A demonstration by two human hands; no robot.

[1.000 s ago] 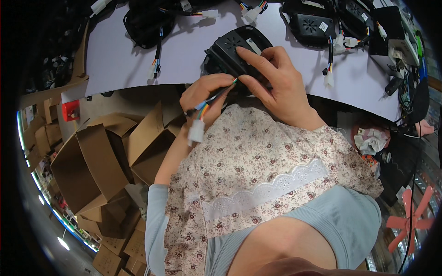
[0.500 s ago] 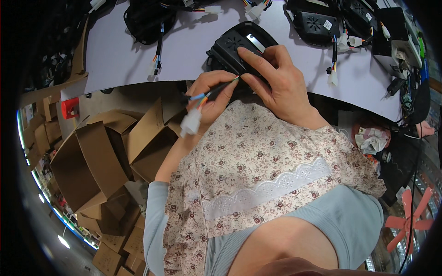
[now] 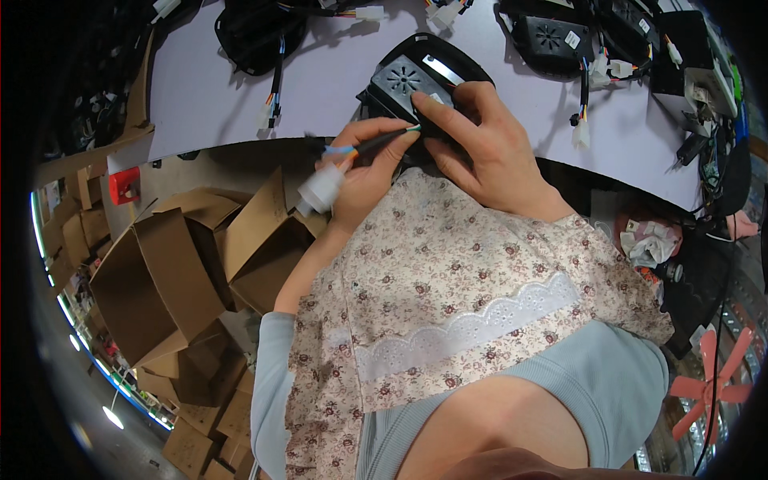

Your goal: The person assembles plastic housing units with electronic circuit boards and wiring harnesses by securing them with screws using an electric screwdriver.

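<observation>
At the table's front edge lies a black plastic housing [image 3: 404, 78] with a star-shaped pattern of slots and a bright metallic strip. My right hand [image 3: 496, 156] grips its near right side, index finger on top and thumb lower down at the near edge. Between thumb and forefinger, my left hand [image 3: 364, 164] pinches a black-sleeved wire lead [image 3: 378, 145] close to the housing. From the lead's free end, blue and orange wires run to a white plug connector [image 3: 322, 189], blurred, hanging over my left wrist. Fingers hide where the lead meets the housing.
Similar black housings [image 3: 548, 40] with wire leads lie at the back right, another [image 3: 260, 36] at the back left. A black box-shaped device [image 3: 680, 68] stands on the table's right. Open cardboard boxes [image 3: 172, 272] fill the floor at left; a pink fan [image 3: 710, 387] is lower right.
The housing has tilted slightly, and its slotted face now looks lighter. The white connector has swung up and to the left. Both hands keep their holds with small shifts.
</observation>
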